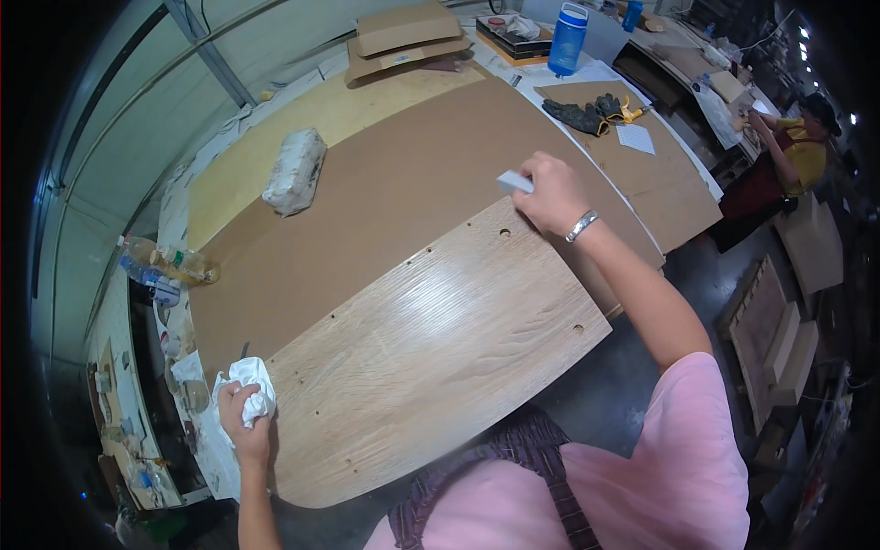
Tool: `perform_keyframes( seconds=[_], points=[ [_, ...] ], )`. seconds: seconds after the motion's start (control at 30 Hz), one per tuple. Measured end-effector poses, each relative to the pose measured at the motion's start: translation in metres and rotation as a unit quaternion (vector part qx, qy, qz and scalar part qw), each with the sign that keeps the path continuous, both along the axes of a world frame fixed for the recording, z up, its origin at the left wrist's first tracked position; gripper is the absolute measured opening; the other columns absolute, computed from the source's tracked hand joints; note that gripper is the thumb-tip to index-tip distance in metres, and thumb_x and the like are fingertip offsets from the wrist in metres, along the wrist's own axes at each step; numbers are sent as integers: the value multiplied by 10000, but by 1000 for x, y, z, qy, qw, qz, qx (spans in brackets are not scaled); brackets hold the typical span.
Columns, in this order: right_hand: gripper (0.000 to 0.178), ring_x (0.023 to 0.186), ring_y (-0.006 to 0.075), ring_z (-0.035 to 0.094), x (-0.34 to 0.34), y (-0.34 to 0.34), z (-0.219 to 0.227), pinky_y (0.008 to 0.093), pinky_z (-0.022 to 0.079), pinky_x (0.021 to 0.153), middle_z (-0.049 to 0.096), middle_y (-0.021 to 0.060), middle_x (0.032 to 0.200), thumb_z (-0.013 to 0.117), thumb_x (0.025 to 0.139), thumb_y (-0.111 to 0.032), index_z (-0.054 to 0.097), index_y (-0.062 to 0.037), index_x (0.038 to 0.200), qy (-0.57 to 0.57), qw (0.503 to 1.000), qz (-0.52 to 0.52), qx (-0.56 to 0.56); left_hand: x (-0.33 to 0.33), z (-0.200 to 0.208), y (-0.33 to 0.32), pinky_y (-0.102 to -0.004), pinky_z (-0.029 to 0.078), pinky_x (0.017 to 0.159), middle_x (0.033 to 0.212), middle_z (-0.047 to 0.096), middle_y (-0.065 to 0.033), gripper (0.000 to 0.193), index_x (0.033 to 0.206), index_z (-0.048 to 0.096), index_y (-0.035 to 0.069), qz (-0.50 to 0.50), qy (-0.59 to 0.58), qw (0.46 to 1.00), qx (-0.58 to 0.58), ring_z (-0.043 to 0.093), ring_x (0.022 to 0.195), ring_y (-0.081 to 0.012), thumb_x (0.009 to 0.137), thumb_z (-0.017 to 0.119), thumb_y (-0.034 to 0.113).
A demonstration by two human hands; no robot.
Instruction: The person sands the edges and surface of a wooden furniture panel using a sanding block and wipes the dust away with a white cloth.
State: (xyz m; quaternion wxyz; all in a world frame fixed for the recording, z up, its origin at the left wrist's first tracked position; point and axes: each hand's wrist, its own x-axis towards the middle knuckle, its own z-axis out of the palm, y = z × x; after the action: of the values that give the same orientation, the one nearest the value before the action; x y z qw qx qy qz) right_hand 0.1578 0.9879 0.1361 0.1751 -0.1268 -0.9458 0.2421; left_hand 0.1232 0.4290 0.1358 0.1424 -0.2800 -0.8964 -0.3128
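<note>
The left hand (241,412) has its fingers closed around a white cloth (255,379) at the board's left end. The right hand (550,197) pinches a pale block (514,181) at the far right corner; whether the block touches, we cannot tell. Between them lies the board (422,339), flat on a brown sheet (412,174), its near edge toward the body.

We judge the work to be partway: the board already has its holes (578,328), two larger ones at the right end and smaller ones elsewhere. How much of its face has been treated, or is left, we cannot tell.

A dark strip (245,349) near the cloth could get in the way. Farther off we see a wrapped bundle (295,171), plastic bottles (183,266) to the left, dark gloves (582,115), a blue bottle (568,41), and a co-worker (797,174) on the right.
</note>
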Motion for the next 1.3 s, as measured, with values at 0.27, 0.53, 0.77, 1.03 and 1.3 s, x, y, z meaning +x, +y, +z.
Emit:
perform_keyframes(
  seconds=[0.27, 0.53, 0.77, 1.03, 1.3],
  points=[
    [150, 678, 64, 524, 61, -56, -12, 218, 426, 592, 584, 8, 813, 592, 864, -107, 605, 7, 960, 236, 861, -101, -439, -6, 28, 106, -419, 422, 790, 899, 546, -149, 331, 917, 678, 52, -55, 22, 998, -38, 534, 876, -330, 595, 660, 125],
    [111, 641, 23, 472, 57, -56, -16, 188, 371, 548, 573, -14, 793, 560, 885, -62, 585, 6, 969, 240, 765, -177, -571, -37, 8, 411, -450, 448, 694, 881, 615, -159, 148, 792, 683, 65, -137, 126, 978, -94, 589, 854, -314, 724, 667, 196],
    [108, 671, 19, 479, 68, -40, -26, 184, 382, 577, 570, -21, 799, 594, 865, -48, 592, 18, 950, 264, 751, -168, -582, -31, -3, 399, -452, 454, 727, 860, 630, -142, 134, 809, 698, 71, -174, 138, 971, -91, 591, 896, -315, 748, 632, 170],
    [117, 670, 28, 486, 54, -57, -17, 191, 385, 574, 587, 0, 811, 579, 876, -63, 595, 22, 955, 251, 765, -140, -577, -38, -3, 410, -455, 450, 720, 851, 611, -141, 151, 823, 677, 64, -128, 168, 964, -162, 580, 864, -317, 772, 657, 205],
    [126, 618, 25, 453, 60, -48, -20, 198, 350, 519, 566, -15, 772, 555, 883, -85, 602, 13, 946, 248, 773, -166, -560, -68, 31, 195, -377, 530, 693, 939, 679, -121, 216, 988, 683, 16, 38, -121, 992, -19, 655, 811, -228, 846, 653, 177]
  ],
)
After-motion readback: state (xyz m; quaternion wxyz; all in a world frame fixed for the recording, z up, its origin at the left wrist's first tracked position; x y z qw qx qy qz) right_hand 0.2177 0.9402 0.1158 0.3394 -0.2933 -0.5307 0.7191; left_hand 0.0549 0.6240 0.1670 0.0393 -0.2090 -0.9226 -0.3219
